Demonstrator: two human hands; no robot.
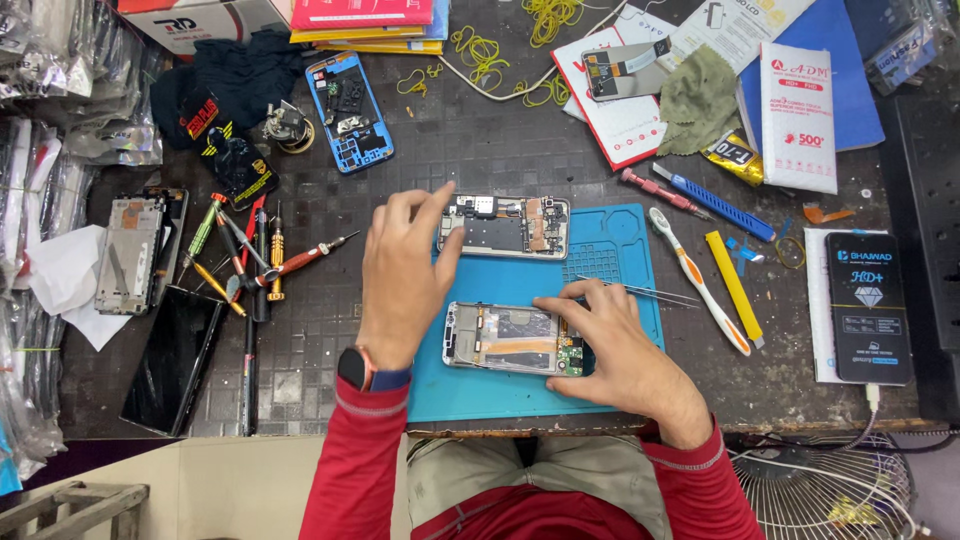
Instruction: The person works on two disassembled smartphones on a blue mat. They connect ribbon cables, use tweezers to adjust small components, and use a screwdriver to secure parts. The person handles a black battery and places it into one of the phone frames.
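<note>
Surroundings: screwdrivers (262, 262) lie left of your blue mat (620, 250); a toothbrush (698, 280) lies to its right.
Left hand: your left hand (405, 275) lies flat, fingers loose, thumb tip touching the far opened phone (505, 226).
Right hand: your right hand (605, 335) grips tweezers (640, 292), fingertips pressing the near phone frame (510, 338).
Frame: mid-mat, between both hands.

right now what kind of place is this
Most likely a phone repair bench. Two opened phones lie on a blue work mat, one under each hand, a cluster of small screwdrivers sits to the left, and tweezers rest on the mat.
</note>
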